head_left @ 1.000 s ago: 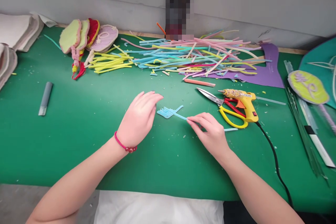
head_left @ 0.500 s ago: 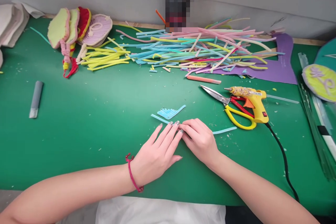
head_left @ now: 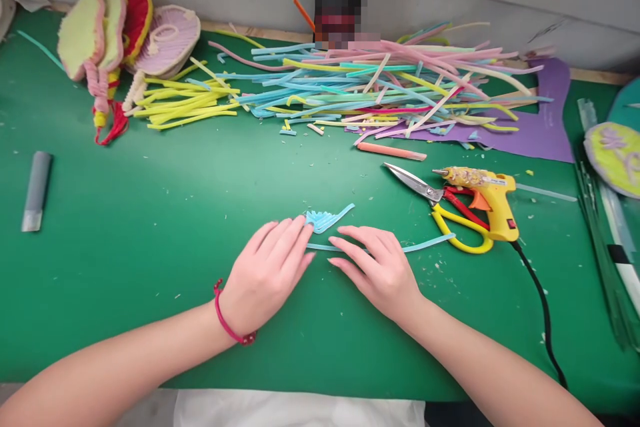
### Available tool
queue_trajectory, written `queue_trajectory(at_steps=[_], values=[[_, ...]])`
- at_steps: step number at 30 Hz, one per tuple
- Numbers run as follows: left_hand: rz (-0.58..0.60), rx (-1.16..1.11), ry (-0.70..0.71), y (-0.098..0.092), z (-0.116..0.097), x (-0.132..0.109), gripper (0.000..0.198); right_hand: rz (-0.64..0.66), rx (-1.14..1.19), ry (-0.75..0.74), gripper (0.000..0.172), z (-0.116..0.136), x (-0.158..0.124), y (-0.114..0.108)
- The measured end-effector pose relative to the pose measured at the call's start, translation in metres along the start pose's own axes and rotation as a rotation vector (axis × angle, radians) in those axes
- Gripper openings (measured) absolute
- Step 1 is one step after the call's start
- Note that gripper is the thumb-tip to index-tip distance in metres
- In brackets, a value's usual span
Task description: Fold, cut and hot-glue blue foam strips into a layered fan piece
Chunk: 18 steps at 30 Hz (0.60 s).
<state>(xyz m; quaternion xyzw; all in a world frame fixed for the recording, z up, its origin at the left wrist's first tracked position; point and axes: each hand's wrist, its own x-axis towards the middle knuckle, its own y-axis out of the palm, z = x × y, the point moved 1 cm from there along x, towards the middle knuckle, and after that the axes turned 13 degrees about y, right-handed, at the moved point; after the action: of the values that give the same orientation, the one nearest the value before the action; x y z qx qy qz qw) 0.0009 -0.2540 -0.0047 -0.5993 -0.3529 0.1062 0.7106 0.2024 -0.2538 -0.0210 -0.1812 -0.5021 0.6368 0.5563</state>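
A light-blue pipe cleaner (head_left: 427, 243) lies across the green table, its middle running beneath my right hand (head_left: 383, 270). My right fingers are spread apart over it, the thumb just below. My left hand (head_left: 270, 273) lies with fingers stretched out; its fingertips touch the left edge of a small blue piece of nested V-shaped pipe cleaners (head_left: 323, 219), one end of which sticks out to the upper right. The left end of the loose pipe cleaner is hidden by my left hand.
To the right lie scissors (head_left: 460, 230) with yellow handles and a yellow glue gun (head_left: 500, 203) with a black cord. Behind is a heap of coloured pipe cleaners (head_left: 350, 87) by purple foam (head_left: 555, 127). Fuzzy fans (head_left: 83, 40) and a grey tube (head_left: 37, 190) are left.
My left hand has moved left, away from my right hand, to the V-shaped piece's edge. My right fingers have spread from a pinch. The blue pipe cleaner now shows between the hands.
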Motion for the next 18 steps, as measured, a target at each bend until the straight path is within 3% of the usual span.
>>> queue_trajectory(at_steps=[5, 11, 14, 18], values=[[0.132, 0.026, -0.051, 0.003, -0.026, -0.009, 0.053, 0.176, -0.09, -0.076, 0.046, 0.005, -0.001, 0.006], [0.216, 0.006, -0.11, 0.009, -0.029, -0.012, 0.058, 0.279, -0.159, -0.052, 0.057, 0.006, -0.003, 0.01], [0.167, -0.011, -0.103, 0.008, -0.025, -0.01, 0.051, 0.28, -0.154, -0.047, 0.06, 0.006, -0.003, 0.011], [-0.002, -0.119, -0.096, 0.012, -0.005, 0.0, 0.029, 0.272, -0.166, -0.05, 0.058, 0.005, -0.003, 0.011]])
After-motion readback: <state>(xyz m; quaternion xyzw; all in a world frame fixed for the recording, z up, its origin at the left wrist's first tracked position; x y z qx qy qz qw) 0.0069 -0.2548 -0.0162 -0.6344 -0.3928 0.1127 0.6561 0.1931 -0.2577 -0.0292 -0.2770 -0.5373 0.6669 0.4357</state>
